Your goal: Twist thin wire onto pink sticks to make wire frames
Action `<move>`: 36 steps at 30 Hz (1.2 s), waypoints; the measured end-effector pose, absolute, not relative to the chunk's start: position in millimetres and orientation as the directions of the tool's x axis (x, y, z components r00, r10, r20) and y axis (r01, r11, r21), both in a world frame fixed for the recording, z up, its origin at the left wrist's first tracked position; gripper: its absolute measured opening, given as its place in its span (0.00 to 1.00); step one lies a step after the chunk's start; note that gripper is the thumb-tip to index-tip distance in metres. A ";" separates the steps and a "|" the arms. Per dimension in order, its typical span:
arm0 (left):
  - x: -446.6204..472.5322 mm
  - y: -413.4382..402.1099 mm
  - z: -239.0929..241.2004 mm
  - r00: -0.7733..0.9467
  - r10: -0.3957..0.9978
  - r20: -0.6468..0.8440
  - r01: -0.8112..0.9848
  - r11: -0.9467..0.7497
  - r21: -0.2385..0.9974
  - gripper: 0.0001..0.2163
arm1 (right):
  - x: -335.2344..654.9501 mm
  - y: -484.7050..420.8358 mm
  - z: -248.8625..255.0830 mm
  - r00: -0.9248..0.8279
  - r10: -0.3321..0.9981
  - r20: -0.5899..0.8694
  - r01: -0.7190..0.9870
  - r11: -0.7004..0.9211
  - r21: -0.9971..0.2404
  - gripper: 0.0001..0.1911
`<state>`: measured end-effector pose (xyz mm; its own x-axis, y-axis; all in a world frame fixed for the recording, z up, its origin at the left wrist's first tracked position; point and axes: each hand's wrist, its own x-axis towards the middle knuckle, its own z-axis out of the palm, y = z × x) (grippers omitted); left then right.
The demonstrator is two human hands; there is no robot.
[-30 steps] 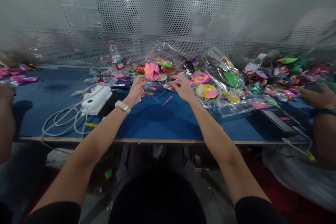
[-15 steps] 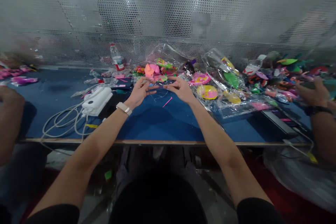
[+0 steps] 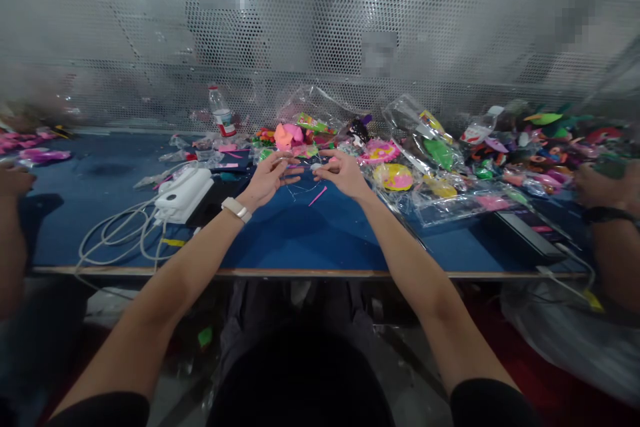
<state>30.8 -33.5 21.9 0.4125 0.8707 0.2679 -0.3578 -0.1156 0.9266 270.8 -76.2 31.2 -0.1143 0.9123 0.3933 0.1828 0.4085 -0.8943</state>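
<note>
My left hand (image 3: 269, 180), with a pale watch band on the wrist, has thumb and fingers closed on a thin purple strip (image 3: 295, 167). Opposite it, my right hand (image 3: 345, 173) pinches a small whitish piece (image 3: 315, 167), too small to name. A gap separates the two hands. Fine clear thread or film glints on the blue mat just below them. A pink stick (image 3: 317, 196) lies on the mat, nearer to me. Behind the hands are a pink and orange soft toy figure (image 3: 289, 137) and a green packet (image 3: 315, 123).
Clear plastic bags with colourful pieces (image 3: 440, 153) pile up on the right. A white power device (image 3: 185, 195) with coiled cables sits left, and a red-capped bottle (image 3: 221, 113) stands behind it. A dark box (image 3: 525, 237) lies right. Other people's arms show at both sides.
The purple strip and the whitish piece now show at my fingertips. My right fingers have drawn closer together. At the right, the other person's hand has lowered slightly.
</note>
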 end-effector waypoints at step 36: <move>29.3 -33.0 24.5 0.345 0.919 0.190 -0.312 -0.079 0.947 0.06 | 264.9 -62.2 12.0 0.060 0.934 0.353 0.059 0.350 -0.935 0.30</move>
<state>29.3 -33.0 24.5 0.3454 0.9190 0.1902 -0.3116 -0.0789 0.9469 264.9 -62.2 12.0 0.0604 0.9336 0.3533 0.0587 0.3500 -0.9349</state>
